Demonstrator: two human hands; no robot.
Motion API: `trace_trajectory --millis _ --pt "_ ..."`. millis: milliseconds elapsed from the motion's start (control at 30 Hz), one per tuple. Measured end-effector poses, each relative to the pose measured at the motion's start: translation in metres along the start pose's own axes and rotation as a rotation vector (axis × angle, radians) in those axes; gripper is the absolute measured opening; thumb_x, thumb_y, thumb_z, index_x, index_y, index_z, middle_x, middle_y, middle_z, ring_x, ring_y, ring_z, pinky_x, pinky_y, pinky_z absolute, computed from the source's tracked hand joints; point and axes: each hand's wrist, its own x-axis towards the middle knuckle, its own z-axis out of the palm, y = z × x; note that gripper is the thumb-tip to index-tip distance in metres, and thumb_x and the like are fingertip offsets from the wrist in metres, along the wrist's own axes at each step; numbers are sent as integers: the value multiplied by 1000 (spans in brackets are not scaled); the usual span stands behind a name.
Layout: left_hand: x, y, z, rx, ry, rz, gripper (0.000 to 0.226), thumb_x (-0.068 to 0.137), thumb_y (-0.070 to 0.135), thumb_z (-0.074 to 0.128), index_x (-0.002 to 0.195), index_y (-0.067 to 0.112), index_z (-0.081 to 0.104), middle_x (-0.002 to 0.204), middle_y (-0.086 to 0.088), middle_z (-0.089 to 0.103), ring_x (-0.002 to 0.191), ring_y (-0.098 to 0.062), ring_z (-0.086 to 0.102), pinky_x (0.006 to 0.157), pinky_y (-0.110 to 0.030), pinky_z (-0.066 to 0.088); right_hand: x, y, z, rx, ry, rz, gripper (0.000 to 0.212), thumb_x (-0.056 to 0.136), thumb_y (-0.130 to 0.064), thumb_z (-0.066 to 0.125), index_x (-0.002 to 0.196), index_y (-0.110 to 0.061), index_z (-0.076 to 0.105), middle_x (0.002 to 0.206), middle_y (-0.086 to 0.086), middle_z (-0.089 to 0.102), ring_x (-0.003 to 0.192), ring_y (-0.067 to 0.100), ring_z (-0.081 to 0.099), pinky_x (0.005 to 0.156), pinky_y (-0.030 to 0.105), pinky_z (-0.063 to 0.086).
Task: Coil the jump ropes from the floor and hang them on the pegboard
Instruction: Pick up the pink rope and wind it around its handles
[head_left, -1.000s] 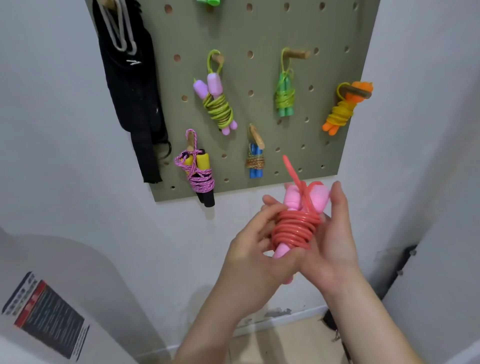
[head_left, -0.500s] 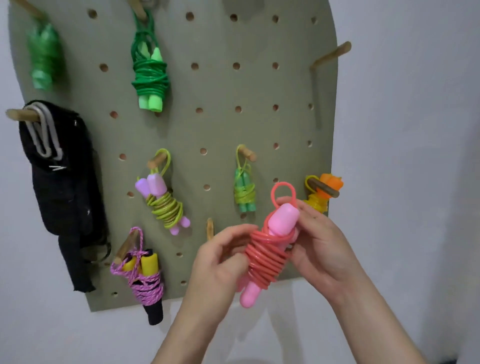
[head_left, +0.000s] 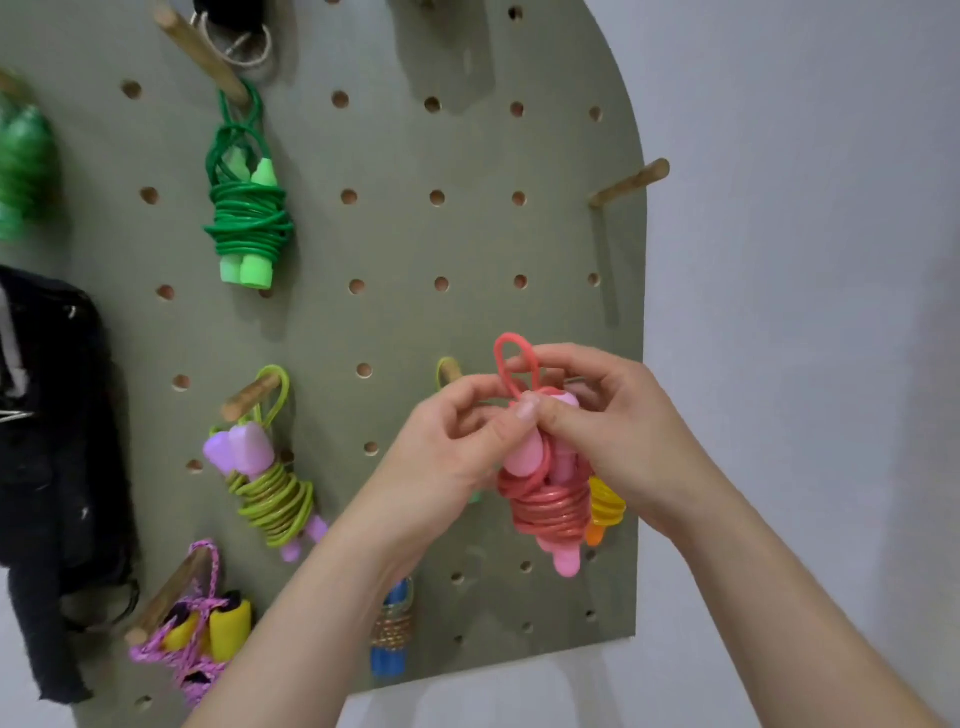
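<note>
Now both hands, left (head_left: 457, 447) and right (head_left: 608, 421), pinch coiled red rope (head_left: 550, 506) before pegboard (head_left: 395, 322).

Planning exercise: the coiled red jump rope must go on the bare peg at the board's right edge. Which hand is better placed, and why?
Probably the right hand: it holds the jump rope by its loop, and the peg juts out on its side.
</note>
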Motion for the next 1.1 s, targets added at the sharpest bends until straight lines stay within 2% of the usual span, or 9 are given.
trace_trajectory --millis 133,233,367,467,567,700,833,933,1100 --pt "11 9 -9 92 -13 121 36 74 30 80 99 13 59 75 1 70 71 -9 64 64 -21 50 12 -11 2 25 30 8 30 82 4 70 104 -15 64 84 1 57 76 15 60 68 27 48" --pt "13 11 -16 276 -5 241 32 72 41 77 93 24 61 83 -4 72 77 -14 67 73 -28 53 14 -13 4 192 59 121 17 84 -10 67 101 -11 65 90 7 65 81 18 65 71 31 51" --pt "16 25 -9 300 37 351 18 80 33 69 93 22 64 73 5 69 69 -10 65 66 -26 50 4 -9 3 371 16 225 41 90 -37 54 116 -5 62 114 28 63 94 35 64 82 49 51" --pt "30 34 4 317 77 417 15 85 36 62 87 21 65 64 -4 66 58 -23 57 54 -35 48 2 -10 2 387 133 142 35 97 -30 49 113 -3 63 111 26 67 97 35 64 87 46 52" --pt "44 42 19 413 112 472 17 91 38 59 85 24 65 65 -3 66 63 -26 61 59 -44 52 16 -18 -6 289 236 80 24 100 -20 49 107 -5 66 105 23 70 93 29 66 84 43 53" --pt "76 57 33 577 276 582 20 92 37 59 78 26 68 75 6 61 72 -12 56 74 -34 50 36 -25 -27 169 269 -3 23 100 -24 51 95 -12 70 88 7 71 79 19 65 73 35 54" --pt "111 72 42 221 196 412 18 93 20 62 80 13 72 74 -8 70 69 -19 65 78 -47 58 59 -33 -54 63 367 -97 20 96 -17 57 81 -13 69 77 5 68 72 16 62 72 36 52" --pt "131 79 61 -1 230 374 8 87 9 69 94 5 70 77 -17 72 68 -19 65 75 -41 58 77 -38 -71 21 428 -131 18 94 -13 57 80 -7 67 74 5 67 68 15 61 68 33 52" --pt "171 83 80 122 339 441 14 80 13 76 93 12 69 69 -13 72 65 -25 70 65 -44 59 102 -30 -92 133 525 -79 22 94 -17 59 77 -7 67 72 5 67 65 15 60 65 32 52"
